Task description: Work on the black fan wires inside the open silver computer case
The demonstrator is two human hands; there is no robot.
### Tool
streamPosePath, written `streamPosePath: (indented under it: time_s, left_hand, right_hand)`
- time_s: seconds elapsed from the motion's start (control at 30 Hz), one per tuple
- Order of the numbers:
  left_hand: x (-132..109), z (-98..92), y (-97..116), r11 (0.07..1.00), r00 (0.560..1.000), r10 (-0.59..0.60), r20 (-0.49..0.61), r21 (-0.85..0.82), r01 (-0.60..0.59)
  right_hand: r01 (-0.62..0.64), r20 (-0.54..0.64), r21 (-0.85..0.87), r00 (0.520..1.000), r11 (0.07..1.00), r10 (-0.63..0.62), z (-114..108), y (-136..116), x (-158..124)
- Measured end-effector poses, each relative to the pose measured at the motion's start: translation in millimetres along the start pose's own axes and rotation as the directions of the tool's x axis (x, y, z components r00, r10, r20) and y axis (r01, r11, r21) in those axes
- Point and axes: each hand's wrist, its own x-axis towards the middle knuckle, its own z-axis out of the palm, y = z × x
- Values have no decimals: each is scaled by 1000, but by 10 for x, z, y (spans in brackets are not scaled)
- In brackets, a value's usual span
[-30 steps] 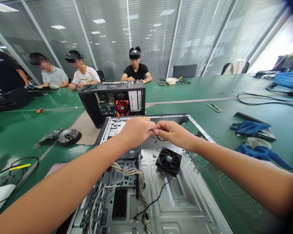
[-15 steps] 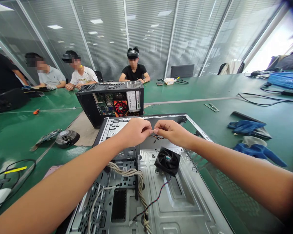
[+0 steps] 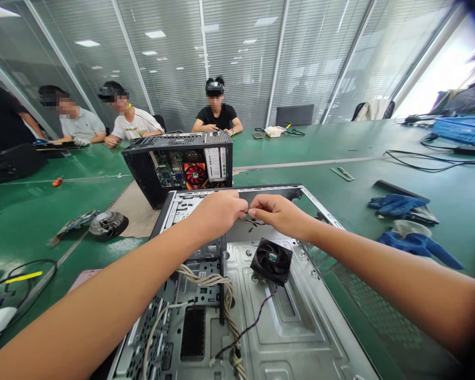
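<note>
Over the far end of an opened computer case (image 3: 301, 338), lying flat, my left hand (image 3: 221, 211) is closed in a pinch. My right hand (image 3: 277, 214) pinches too, its fingertips almost meeting the left ones. A small dark bit shows between them, too small to name. Thin orange and black wires (image 3: 251, 222) lie just below the fingers. Nearer to me, a black case fan (image 3: 272, 261) sits on the bare metal panel. Its twisted lead (image 3: 257, 319) runs to a white plug, beside a bundle of beige cables (image 3: 229, 301).
Behind the case stands a second computer tower (image 3: 178, 163) with a red fan inside. Blue gloves (image 3: 399, 206) lie on the right of the green table (image 3: 285, 148). A round metal part (image 3: 108, 224) lies left. Several people sit or stand across the table.
My left fingers have shifted and curled a little, turning at the pinch. My right hand stays nearly still. The fan and case have not moved.
</note>
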Motion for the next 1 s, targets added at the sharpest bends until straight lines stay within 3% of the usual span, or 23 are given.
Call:
streamPosePath:
  time_s: [1.0]
  left_hand:
    - [-18, 18, 15, 993, 1000, 4, 0, 116, -4]
  right_hand:
    - [-2, 1, -10, 1000, 1000, 2, -6, 4, 5]
